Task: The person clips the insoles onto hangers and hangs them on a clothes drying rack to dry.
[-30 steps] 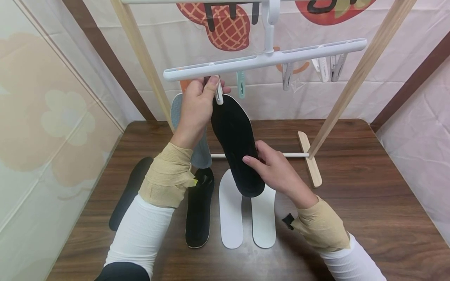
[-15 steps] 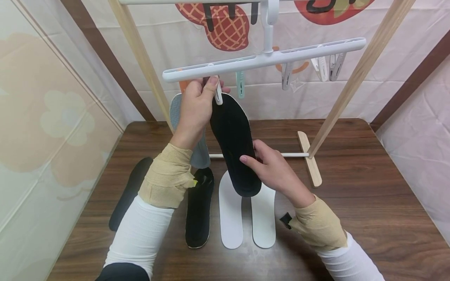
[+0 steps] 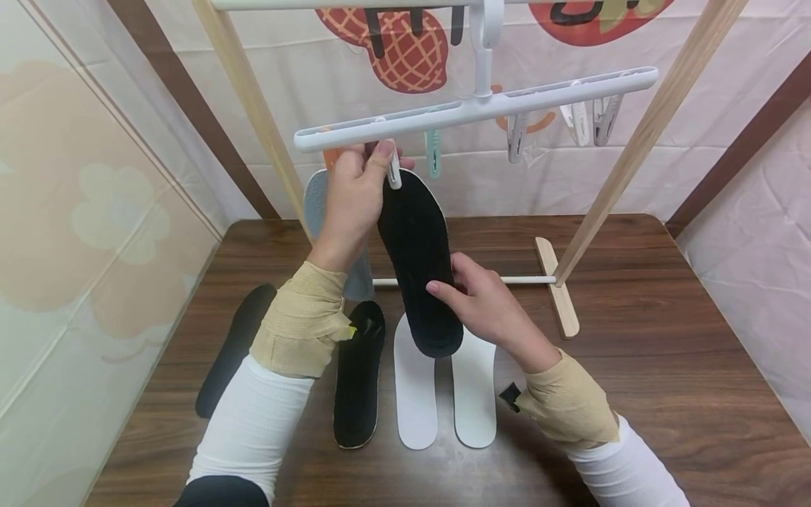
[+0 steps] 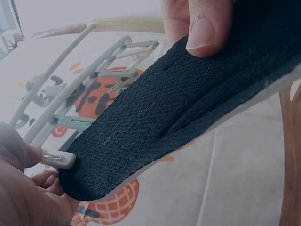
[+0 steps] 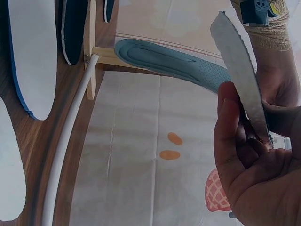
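Observation:
My left hand (image 3: pixel 351 201) pinches a white clothespin (image 3: pixel 394 172) that hangs from a white clip hanger (image 3: pixel 475 111). A black insole (image 3: pixel 419 264) hangs upright with its upper end at that clothespin; in the left wrist view the clothespin's tip (image 4: pixel 63 159) lies over the insole's end. Lower down, my right hand (image 3: pixel 484 299) grips the insole's edge, thumb on its black face. The right wrist view has the pale underside (image 5: pixel 240 70). Beside it a grey-blue insole (image 3: pixel 358 274) hangs near an orange clothespin (image 3: pixel 331 156), partly hidden by the left hand.
A wooden rack (image 3: pixel 586 204) with a white lower bar (image 3: pixel 529 280) stands on the brown table (image 3: pixel 646 394). Lying there are two white insoles (image 3: pixel 415 394) and two black insoles (image 3: pixel 356 394). A green clothespin (image 3: pixel 434 151) and several white and grey ones hang farther right.
My right hand and the lower end of the black insole have swung slightly left, bringing the insole more upright. My left hand stays at the clothespin.

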{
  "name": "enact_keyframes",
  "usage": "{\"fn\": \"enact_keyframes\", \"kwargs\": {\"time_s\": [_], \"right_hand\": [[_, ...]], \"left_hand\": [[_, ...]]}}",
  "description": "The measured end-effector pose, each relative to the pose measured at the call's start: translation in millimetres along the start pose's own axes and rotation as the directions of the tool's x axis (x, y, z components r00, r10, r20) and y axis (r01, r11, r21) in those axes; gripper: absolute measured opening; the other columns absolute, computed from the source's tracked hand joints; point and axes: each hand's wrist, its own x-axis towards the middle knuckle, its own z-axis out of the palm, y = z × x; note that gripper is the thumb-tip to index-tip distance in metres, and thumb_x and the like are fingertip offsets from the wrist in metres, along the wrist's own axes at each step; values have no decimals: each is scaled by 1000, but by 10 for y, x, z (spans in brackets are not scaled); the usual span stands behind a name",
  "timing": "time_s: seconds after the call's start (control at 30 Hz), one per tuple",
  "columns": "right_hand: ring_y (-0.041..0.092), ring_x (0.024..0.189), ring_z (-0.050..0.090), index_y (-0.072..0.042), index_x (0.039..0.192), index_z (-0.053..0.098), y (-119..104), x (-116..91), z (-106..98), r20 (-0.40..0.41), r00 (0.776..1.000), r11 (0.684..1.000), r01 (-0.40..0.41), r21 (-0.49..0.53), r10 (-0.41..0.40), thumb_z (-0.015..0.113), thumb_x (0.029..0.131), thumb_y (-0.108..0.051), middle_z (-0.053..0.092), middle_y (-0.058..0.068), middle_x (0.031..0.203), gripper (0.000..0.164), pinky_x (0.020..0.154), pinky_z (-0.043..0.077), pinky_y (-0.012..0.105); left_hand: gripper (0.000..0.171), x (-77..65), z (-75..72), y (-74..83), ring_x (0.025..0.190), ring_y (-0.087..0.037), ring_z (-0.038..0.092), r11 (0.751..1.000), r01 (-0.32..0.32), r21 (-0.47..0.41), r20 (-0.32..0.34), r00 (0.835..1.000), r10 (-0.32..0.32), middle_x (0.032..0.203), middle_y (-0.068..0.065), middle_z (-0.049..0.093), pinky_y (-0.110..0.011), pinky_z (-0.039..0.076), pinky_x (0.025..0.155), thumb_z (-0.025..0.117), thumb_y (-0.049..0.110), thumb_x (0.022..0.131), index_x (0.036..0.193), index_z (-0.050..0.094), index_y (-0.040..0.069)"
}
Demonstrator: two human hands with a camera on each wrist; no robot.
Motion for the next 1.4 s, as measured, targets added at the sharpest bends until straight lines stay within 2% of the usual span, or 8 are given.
{"fn": "enact_keyframes", "kwargs": {"time_s": [0.5,0.6,0.8,0.93,1.07,1.23,1.3,1.4], "right_hand": [[20,90,68,-7,129,59,12,28,20,32,999,999,13,-48,-11,64,100,-15,74,7,109,30,81,53,40],[21,94,68,-8,133,57,30,33,24,64,998,997,-15,-78,20,64,100,-15,74,8,112,33,85,54,42],[26,119,66,-8,145,50,74,26,19,110,992,989,-40,-143,56,62,101,-11,68,12,128,46,97,53,48],[27,121,65,-9,147,48,134,18,3,103,992,980,-47,-193,68,62,101,-9,64,11,136,49,97,52,47],[27,120,65,-5,145,50,227,0,-20,89,993,966,-49,-253,74,60,101,-8,62,12,139,45,99,51,47],[28,118,66,-3,144,49,325,-47,-61,88,992,949,-55,-311,87,59,101,-9,65,13,134,44,99,50,48],[29,118,66,-3,144,49,353,-65,-78,94,990,942,-68,-328,104,60,101,-10,67,14,130,45,98,50,49],[30,116,66,-4,145,49,389,-87,-98,104,986,935,-85,-344,128,61,101,-12,69,14,126,47,96,51,49]], "left_hand": [[36,-7,-16,-21,108,-24,67,999,-26,-24,10,1000,27,117,-13,63,-27,43,103,47,22,108,135,52,-1],[36,-13,-27,-36,110,-23,66,999,-33,-2,25,999,33,120,-13,64,-26,41,103,46,22,109,136,53,-1],[37,-23,-39,-27,114,-24,64,1000,-21,8,43,999,20,127,-14,63,-25,39,105,46,20,108,140,51,2],[38,-10,-34,-22,117,-24,63,1000,-8,7,36,999,8,129,-14,63,-24,38,106,46,19,109,142,51,3],[38,4,-33,-40,120,-24,62,999,-43,21,23,999,43,131,-17,62,-24,39,107,46,16,109,142,51,-1],[39,-9,-52,-73,129,-15,54,985,-108,132,-17,994,112,138,-16,60,-20,36,110,47,17,108,142,53,-2],[41,-19,-63,-79,132,-11,50,975,-113,192,-25,992,120,143,-13,58,-19,33,112,47,18,108,144,52,0],[45,-27,-72,-87,139,-8,44,970,-111,215,-7,993,115,151,-12,50,-18,31,113,46,17,108,150,45,1]]}}
